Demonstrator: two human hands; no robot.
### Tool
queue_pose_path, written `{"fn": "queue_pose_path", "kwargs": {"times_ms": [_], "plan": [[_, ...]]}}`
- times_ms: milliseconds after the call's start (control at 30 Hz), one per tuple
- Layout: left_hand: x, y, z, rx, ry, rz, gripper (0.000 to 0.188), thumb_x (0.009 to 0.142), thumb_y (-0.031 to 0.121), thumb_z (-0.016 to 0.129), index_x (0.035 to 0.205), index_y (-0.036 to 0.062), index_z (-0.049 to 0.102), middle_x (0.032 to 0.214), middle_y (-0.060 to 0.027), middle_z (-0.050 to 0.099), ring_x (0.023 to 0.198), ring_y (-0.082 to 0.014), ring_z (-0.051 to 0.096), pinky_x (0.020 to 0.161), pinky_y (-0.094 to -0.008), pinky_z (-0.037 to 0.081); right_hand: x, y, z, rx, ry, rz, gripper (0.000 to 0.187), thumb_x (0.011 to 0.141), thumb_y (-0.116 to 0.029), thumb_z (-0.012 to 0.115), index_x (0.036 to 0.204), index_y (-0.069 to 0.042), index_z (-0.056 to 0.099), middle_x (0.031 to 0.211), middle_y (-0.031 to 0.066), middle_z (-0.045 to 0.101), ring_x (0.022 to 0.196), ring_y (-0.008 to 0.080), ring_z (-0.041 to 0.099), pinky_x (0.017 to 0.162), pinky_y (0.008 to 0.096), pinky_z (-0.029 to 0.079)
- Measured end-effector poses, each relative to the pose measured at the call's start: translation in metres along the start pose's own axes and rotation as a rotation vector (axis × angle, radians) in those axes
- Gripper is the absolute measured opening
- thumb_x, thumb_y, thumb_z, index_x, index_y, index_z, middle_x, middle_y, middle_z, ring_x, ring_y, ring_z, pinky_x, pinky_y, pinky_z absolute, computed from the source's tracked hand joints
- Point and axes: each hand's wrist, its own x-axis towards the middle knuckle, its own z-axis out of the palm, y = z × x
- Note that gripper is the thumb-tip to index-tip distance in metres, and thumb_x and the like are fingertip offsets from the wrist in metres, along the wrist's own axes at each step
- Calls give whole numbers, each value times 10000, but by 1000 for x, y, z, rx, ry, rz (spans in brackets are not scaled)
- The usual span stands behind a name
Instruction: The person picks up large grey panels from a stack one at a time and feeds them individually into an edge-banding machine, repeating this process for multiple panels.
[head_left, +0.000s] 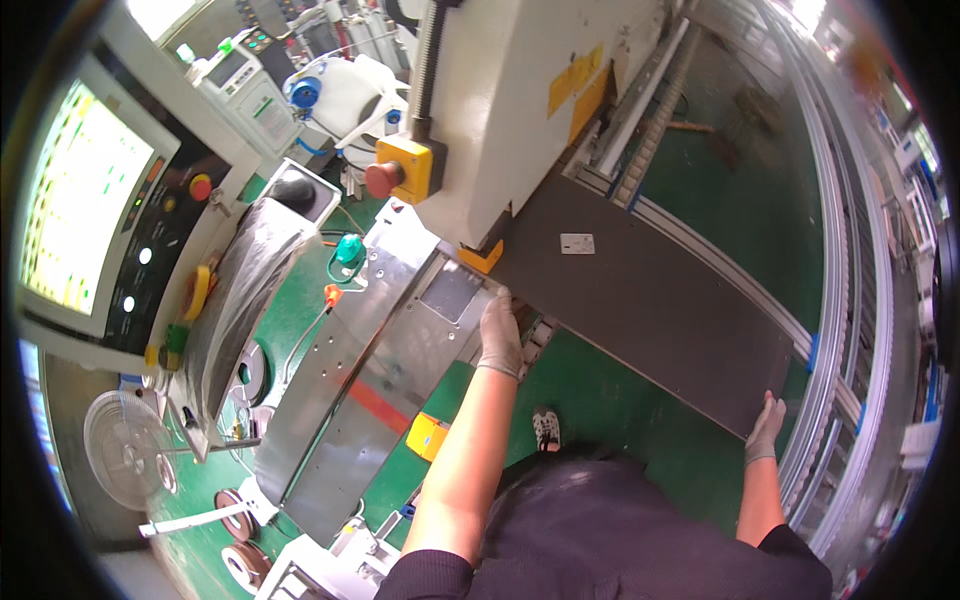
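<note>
A long dark grey board [650, 300] with a small white label [577, 244] stretches from the machine on the left to the rails on the right. My right hand [766, 428], in a pale glove, grips the board's near right corner. My left hand [500, 338], gloved too, lies with fingers stretched out at the corner of the steel machine table [345, 400], next to the board's left end. Whether its fingertips touch the board cannot be made out. Above them, an orange guard piece [482, 258] sits at the foot of the white machine housing [510, 110], where the board's left end meets it.
A yellow box with a red stop button [408, 170] hangs from the housing. A lit control screen [85, 200] stands at left, above a plastic-covered stand [245, 290]. Roller rails [840, 300] curve along the right. A white fan [125, 450] and edging rolls [245, 565] are lower left.
</note>
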Motion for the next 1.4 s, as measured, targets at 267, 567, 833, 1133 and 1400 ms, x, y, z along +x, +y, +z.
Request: {"fn": "queue_pose_path", "kwargs": {"times_ms": [267, 567, 833, 1133, 1400], "plan": [[-60, -11, -66, 895, -81, 550, 375, 972, 346, 492, 1128, 34, 629, 987, -195, 681, 878, -336, 664, 813, -419, 522, -67, -78, 128, -496, -240, -990, 281, 948, -192, 607, 1140, 5, 661, 1214, 193, 633, 1164, 332, 592, 1022, 393, 440], [-249, -27, -276, 740, 308, 467, 378, 966, 322, 546, 1186, 27, 634, 1092, -179, 693, 993, -302, 675, 888, -381, 513, -417, -140, 256, 135, -1499, -1367, 260, 902, -244, 633, 1065, -49, 687, 1069, 163, 693, 1028, 342, 648, 920, 426, 492], [-445, -213, -467, -922, 1290, 380, 335, 936, 411, 545, 1080, 113, 598, 957, -22, 653, 827, -144, 607, 757, -269, 477, -534, -102, 215, -393, -1549, -1830, 334, 888, -435, 624, 769, -125, 656, 747, 94, 655, 749, 338, 640, 693, 477, 469], [-558, -216, -543, -905, 1954, 367, 711, 870, 396, 729, 1299, -70, 407, 1334, -194, 490, 1207, -279, 511, 1022, -439, 443, -528, -98, 227, -299, -1450, -1906, 323, 909, -401, 604, 811, -103, 680, 764, 114, 665, 745, 357, 639, 682, 459, 483], [-586, -276, -557, -882, 1680, 510, 425, 913, 155, 706, 1172, -34, 426, 1164, -134, 538, 1010, -222, 571, 849, -380, 518, -528, -92, 232, -263, -1401, -1884, 335, 940, -380, 569, 844, -78, 677, 822, 134, 681, 789, 358, 649, 722, 451, 487]]}}
